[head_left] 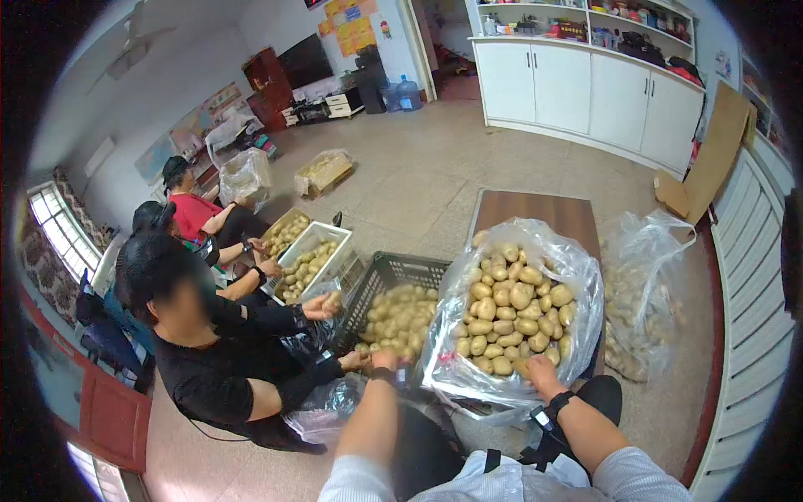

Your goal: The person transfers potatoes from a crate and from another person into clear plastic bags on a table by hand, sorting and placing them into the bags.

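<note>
Potatoes (510,305) fill a container lined with a clear plastic bag (579,289) in front of me. My right hand (544,373) is at the near edge of this heap, its fingers closed round a potato (522,366). To the left, my left hand (385,361) is over the near end of a dark plastic crate (355,293). Motion smears its fingers, so their hold cannot be made out. More potatoes (400,314) lie in that crate, also blurred.
A person in black (219,360) sits close on my left, hands near the crate; two others sit beyond. White crate (345,238) of potatoes stands there. A wooden table (535,205) is under the lined container. Right: a filled plastic bag (640,284) on the floor.
</note>
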Demonstrator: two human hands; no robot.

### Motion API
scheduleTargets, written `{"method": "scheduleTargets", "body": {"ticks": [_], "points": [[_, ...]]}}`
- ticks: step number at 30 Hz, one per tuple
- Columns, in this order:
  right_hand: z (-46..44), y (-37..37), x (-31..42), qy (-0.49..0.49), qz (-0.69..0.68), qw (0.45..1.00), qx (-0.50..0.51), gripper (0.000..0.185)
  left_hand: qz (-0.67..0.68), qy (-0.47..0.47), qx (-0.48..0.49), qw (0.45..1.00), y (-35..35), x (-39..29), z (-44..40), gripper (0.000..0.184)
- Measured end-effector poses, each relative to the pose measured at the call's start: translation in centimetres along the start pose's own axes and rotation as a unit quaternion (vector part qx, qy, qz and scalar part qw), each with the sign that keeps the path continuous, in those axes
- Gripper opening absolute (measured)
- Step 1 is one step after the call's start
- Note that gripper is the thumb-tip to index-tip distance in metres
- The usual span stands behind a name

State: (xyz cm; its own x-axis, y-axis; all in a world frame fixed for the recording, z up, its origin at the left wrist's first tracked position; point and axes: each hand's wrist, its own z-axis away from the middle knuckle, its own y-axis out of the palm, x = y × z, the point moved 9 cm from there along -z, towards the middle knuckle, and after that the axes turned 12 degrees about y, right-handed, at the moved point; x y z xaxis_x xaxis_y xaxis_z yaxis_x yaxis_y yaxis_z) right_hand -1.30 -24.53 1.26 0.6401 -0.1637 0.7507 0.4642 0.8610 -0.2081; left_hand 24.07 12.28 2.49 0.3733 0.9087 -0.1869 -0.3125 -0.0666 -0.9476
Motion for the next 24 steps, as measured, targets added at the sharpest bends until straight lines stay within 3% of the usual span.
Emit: {"method": "scheduleTargets", "body": {"ticks": [3,4,6,8,10,11,12,15,17,24], "points": [[-0.5,0.5,-0.5,0.033,-0.035,0.998,0.047,0.029,0.041,0.053,-0.066,0.996,1.9,0.0,-1.9,0.029],[-0.7,0.5,-0.7,0.033,-0.036,0.998,0.046,0.029,0.127,0.09,-0.12,0.98,3.7,0.6,-3.1,0.031],[-0.6,1.2,-0.9,0.037,-0.083,0.992,0.091,0.029,0.366,0.138,-0.204,0.898,3.2,0.0,-3.7,0.036],[0.0,1.8,-0.9,0.061,-0.139,0.982,0.113,0.029,0.601,0.034,-0.117,0.79,3.2,-2.9,-2.8,0.032],[0.4,2.5,-0.7,0.086,-0.194,0.968,0.136,0.029,0.678,0.002,-0.072,0.732,1.6,-6.5,-0.9,0.029],[0.6,3.4,-0.2,0.078,-0.198,0.959,0.189,0.029,0.695,-0.003,-0.055,0.717,0.9,-8.2,-0.2,0.028],[0.8,4.3,0.1,0.071,-0.201,0.947,0.241,0.029,0.746,-0.017,-0.035,0.665,0.7,-9.6,0.2,0.035],[1.4,5.7,0.9,0.025,-0.198,0.939,0.28,0.031,0.704,-0.001,-0.003,0.71,-1.0,-13.2,1.8,0.038],[2.0,6.4,1.2,0.036,-0.205,0.933,0.295,0.032,0.696,-0.001,-0.006,0.718,-1.1,-14.7,2.6,0.03],[5.5,8.7,4.5,0.013,-0.134,0.932,0.338,0.037,0.607,0.07,0.128,0.781,-0.7,-18.8,4.4,0.037]]}}
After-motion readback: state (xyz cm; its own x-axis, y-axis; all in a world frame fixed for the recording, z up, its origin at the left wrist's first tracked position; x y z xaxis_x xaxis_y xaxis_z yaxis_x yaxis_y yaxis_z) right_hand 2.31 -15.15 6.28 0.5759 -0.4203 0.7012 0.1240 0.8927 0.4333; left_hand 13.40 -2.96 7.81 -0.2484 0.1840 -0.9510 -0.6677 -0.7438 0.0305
